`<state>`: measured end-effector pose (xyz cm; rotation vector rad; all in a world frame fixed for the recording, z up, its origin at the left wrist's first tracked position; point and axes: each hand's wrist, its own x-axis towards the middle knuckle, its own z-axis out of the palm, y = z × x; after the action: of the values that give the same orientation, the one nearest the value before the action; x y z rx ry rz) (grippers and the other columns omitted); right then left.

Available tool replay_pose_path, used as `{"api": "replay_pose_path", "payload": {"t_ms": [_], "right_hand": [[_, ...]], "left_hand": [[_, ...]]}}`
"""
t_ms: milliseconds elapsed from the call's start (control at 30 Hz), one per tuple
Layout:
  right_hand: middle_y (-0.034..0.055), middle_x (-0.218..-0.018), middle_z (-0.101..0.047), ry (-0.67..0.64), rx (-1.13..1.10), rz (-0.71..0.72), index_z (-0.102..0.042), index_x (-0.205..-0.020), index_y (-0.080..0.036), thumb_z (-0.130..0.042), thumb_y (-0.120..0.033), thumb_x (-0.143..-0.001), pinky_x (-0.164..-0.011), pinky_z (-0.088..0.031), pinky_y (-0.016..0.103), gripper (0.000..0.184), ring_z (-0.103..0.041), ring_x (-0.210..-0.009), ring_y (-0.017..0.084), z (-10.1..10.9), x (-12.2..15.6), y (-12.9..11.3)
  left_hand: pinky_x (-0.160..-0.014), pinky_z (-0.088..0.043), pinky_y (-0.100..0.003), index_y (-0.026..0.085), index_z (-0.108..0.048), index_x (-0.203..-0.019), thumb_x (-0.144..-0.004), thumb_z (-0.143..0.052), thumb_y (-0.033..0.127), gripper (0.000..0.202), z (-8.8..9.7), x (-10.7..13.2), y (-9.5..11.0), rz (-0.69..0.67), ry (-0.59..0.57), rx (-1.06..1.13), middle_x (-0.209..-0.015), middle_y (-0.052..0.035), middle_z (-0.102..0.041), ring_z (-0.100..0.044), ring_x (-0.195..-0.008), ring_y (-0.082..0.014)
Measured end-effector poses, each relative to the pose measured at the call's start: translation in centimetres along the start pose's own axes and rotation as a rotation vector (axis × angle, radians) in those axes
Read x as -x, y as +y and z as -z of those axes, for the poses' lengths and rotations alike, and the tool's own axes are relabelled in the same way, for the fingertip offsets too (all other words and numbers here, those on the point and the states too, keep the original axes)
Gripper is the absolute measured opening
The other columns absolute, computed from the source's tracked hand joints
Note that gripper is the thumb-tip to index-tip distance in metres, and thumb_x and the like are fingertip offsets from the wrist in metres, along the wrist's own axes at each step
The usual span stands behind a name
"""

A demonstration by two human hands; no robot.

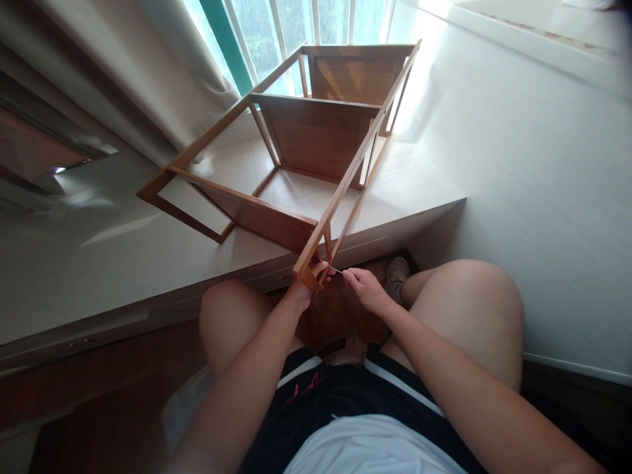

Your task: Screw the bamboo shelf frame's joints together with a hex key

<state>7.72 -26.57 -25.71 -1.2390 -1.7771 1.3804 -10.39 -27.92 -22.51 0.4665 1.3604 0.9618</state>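
Observation:
A wooden rack (318,125) with three panels lies on its side, its near end jutting past the edge of the pale ledge. At that near end, my left hand (316,275) is closed round the lower corner of the frame, partly hidden behind its rail. My right hand (365,288) pinches a thin metal rod-like tool (337,270), just to the right of that corner. The tool's tip points at the frame beside my left fingers. Whether the tip sits in a hole I cannot make out.
The pale ledge (207,257) runs under the rack to the window. A white wall panel (533,217) stands close on the right. Curtains (148,72) hang at the left. My bare knees flank the hands, above a brown floor (326,309).

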Motion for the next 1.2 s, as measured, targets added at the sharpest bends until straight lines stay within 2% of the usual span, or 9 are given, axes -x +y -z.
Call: {"api": "replay_pose_path", "payload": {"t_ms": [333,700,800,933,1067,1200], "right_hand": [[-0.0032,-0.057,-0.042,-0.009,-0.201,-0.071,-0.046,-0.062,-0.022,-0.045,-0.059,-0.092,-0.054,-0.030,0.028,0.048,-0.037,-0.054,0.013,-0.8,-0.1,0.5],[-0.0050,-0.052,-0.039,-0.028,-0.451,-0.209,-0.045,-0.063,-0.022,-0.052,-0.061,-0.087,-0.046,-0.022,0.026,0.046,-0.031,-0.046,0.011,-1.3,0.3,0.1],[-0.0047,-0.052,-0.039,-0.024,-0.423,-0.208,-0.044,-0.062,-0.023,-0.050,-0.061,-0.088,-0.046,-0.024,0.026,0.047,-0.031,-0.046,0.011,-1.3,0.2,0.1],[-0.0034,-0.055,-0.041,0.046,-0.266,-0.091,-0.043,-0.061,-0.022,-0.047,-0.056,-0.093,-0.053,-0.030,0.027,0.046,-0.037,-0.052,0.013,-1.1,0.3,-0.1],[-0.0019,-0.062,-0.049,0.067,-0.095,-0.006,-0.051,-0.067,-0.021,-0.046,-0.049,-0.095,-0.060,-0.035,0.027,0.041,-0.046,-0.061,0.015,-0.8,0.6,-0.6],[-0.0014,-0.064,-0.053,0.072,-0.055,0.013,-0.056,-0.069,-0.021,-0.048,-0.047,-0.095,-0.063,-0.036,0.027,0.038,-0.049,-0.064,0.016,-0.7,0.7,-0.8]], "left_hand": [[-0.053,-0.042,-0.020,0.017,-0.071,-0.083,-0.076,-0.074,0.039,0.023,0.0,0.0,-0.1,-0.005,-0.002,-0.014,-0.088,-0.0068,-0.075,-0.064,-0.070,-0.0134],[-0.054,-0.042,-0.020,0.017,-0.071,-0.085,-0.076,-0.074,0.042,0.026,0.1,0.0,-0.2,-0.014,0.001,-0.033,-0.090,-0.0065,-0.075,-0.064,-0.071,-0.0129],[-0.055,-0.043,-0.020,0.017,-0.071,-0.085,-0.076,-0.074,0.042,0.027,0.2,-0.1,-0.2,-0.014,0.000,-0.042,-0.090,-0.0068,-0.075,-0.064,-0.072,-0.0132],[-0.055,-0.042,-0.020,0.017,-0.071,-0.086,-0.077,-0.073,0.043,0.028,0.3,-0.3,-0.3,-0.014,-0.001,-0.053,-0.089,-0.0074,-0.075,-0.065,-0.073,-0.0141],[-0.055,-0.042,-0.021,0.018,-0.071,-0.086,-0.076,-0.073,0.043,0.028,0.3,-0.5,-0.4,-0.021,0.007,-0.059,-0.090,-0.0070,-0.075,-0.065,-0.075,-0.0149],[-0.053,-0.041,-0.020,0.018,-0.071,-0.086,-0.076,-0.073,0.044,0.028,0.2,-0.4,-0.4,-0.031,0.013,-0.061,-0.089,-0.0067,-0.075,-0.065,-0.073,-0.0150]]}}
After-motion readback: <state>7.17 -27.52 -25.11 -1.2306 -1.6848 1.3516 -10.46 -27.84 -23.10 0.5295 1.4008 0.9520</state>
